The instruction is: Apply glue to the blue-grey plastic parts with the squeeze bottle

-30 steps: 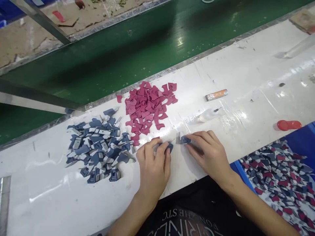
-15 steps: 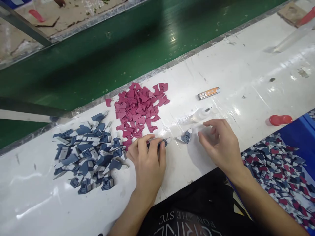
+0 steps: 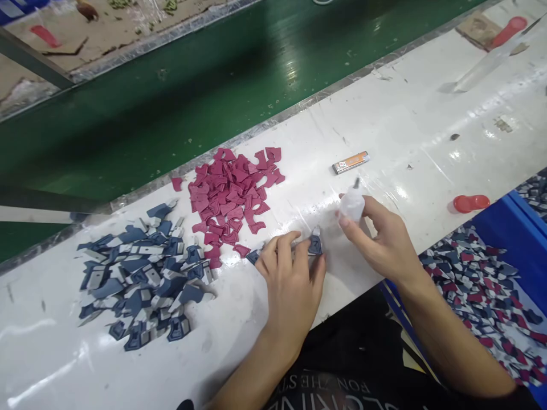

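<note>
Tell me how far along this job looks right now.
Looks done: a pile of flat blue-grey cut pieces and a pile of flat crimson cut pieces lie sorted on the glossy white table. In hand: the left hand pins one small blue piece; the right hand holds a small clear plastic squeeze bottle. Left: many mixed pieces fill the blue bin.
</note>
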A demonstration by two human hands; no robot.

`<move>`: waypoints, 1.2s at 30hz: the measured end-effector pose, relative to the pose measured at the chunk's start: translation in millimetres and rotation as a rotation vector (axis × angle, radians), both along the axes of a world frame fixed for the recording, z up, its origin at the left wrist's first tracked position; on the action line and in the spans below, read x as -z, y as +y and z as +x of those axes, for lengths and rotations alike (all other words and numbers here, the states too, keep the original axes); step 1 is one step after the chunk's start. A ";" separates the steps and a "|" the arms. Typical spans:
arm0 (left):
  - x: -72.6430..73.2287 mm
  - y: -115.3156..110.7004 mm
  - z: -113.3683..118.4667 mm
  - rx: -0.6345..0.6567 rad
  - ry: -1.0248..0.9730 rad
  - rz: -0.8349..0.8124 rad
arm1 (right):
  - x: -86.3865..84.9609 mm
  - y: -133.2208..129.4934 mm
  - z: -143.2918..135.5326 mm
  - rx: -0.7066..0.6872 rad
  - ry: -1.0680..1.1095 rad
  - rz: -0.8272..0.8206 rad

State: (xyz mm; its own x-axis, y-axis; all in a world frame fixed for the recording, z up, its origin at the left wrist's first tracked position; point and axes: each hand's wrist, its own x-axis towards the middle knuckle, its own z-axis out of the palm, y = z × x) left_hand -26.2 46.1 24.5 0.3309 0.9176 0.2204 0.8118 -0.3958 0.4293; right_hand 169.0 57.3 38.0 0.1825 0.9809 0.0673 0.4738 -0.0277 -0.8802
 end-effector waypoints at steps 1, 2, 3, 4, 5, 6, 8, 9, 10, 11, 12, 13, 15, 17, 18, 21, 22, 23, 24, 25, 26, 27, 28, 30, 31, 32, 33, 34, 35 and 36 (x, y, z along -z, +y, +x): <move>0.7 -2.2 -1.1 -0.008 -0.011 0.003 | -3.5 -5.8 2.1 -0.022 0.012 -0.011; 1.4 -4.1 -2.3 -0.012 -0.021 0.009 | -6.1 -11.5 3.7 -0.028 0.035 -0.022; 2.3 -5.6 -3.4 -0.015 -0.029 0.016 | -7.5 -17.0 4.7 -0.026 0.081 -0.032; 3.4 -6.5 -4.4 -0.019 -0.035 0.024 | -7.7 -22.0 5.3 -0.016 0.148 -0.036; 4.6 -7.0 -5.2 -0.025 -0.041 0.033 | -6.6 -26.1 5.3 0.003 0.224 -0.030; 5.9 -7.0 -5.8 -0.030 -0.045 0.042 | -4.4 -29.2 5.0 0.025 0.293 -0.012; 8.3 -6.2 -6.6 -0.035 -0.050 0.058 | 2.3 -32.4 3.4 0.078 0.388 0.045; 9.3 -5.7 -6.8 -0.034 -0.052 0.063 | 6.3 -32.6 2.0 0.114 0.419 0.065; 10.0 -5.2 -6.8 -0.033 -0.053 0.066 | 10.4 -32.1 0.3 0.153 0.457 0.073; 10.4 -4.8 -6.8 -0.031 -0.054 0.066 | 14.1 -31.2 -1.8 0.185 0.514 0.068; 10.7 -4.5 -6.8 -0.031 -0.057 0.065 | 17.5 -30.0 -4.5 0.207 0.583 0.054; 10.8 -4.3 -6.7 -0.030 -0.061 0.062 | 20.1 -28.9 -7.6 0.223 0.648 0.044; 10.8 -4.1 -6.5 -0.028 -0.068 0.057 | 23.2 -27.3 -14.7 0.245 0.708 0.058; 10.8 -4.0 -6.3 -0.028 -0.073 0.052 | 23.7 -27.0 -22.1 0.262 0.662 0.089; 11.0 -4.0 -6.1 -0.028 -0.077 0.048 | 23.2 -27.3 -25.4 0.268 0.610 0.105; 11.7 -4.1 -5.6 -0.033 -0.095 0.042 | 21.3 -28.7 -32.3 0.260 0.444 0.120; 11.9 -4.1 -5.4 -0.035 -0.098 0.043 | 21.1 -29.1 -33.5 0.250 0.398 0.117; 12.0 -4.2 -5.2 -0.037 -0.098 0.044 | 21.1 -29.5 -34.2 0.239 0.361 0.112; 12.1 -4.2 -5.0 -0.039 -0.097 0.047 | 21.3 -29.8 -34.6 0.228 0.330 0.107; 12.1 -4.2 -4.9 -0.040 -0.095 0.049 | 21.7 -30.0 -34.7 0.218 0.307 0.102; 12.0 -4.1 -4.7 -0.041 -0.095 0.050 | 22.1 -30.2 -34.6 0.211 0.291 0.099; 11.8 -4.1 -4.5 -0.040 -0.095 0.050 | 22.5 -30.2 -34.4 0.206 0.279 0.097; 11.6 -4.0 -4.4 -0.040 -0.095 0.050 | 22.7 -30.2 -34.3 0.203 0.272 0.097; 11.3 -3.8 -4.2 -0.038 -0.094 0.049 | 22.7 -30.0 -34.1 0.199 0.262 0.095; 11.2 -3.7 -4.1 -0.038 -0.092 0.050 | 22.4 -29.8 -34.0 0.196 0.257 0.091; 11.2 -3.7 -4.1 -0.038 -0.091 0.049 | 22.1 -29.6 -34.0 0.192 0.251 0.089; 11.2 -3.7 -4.1 -0.037 -0.090 0.046 | 21.7 -29.5 -33.9 0.190 0.243 0.088; 11.3 -3.8 -4.1 -0.037 -0.090 0.044 | 21.4 -29.5 -33.8 0.188 0.233 0.087; 11.4 -3.9 -4.1 -0.037 -0.091 0.043 | 21.0 -29.7 -33.7 0.187 0.222 0.089; 11.5 -4.0 -4.1 -0.037 -0.091 0.041 | 20.6 -30.0 -33.6 0.185 0.211 0.093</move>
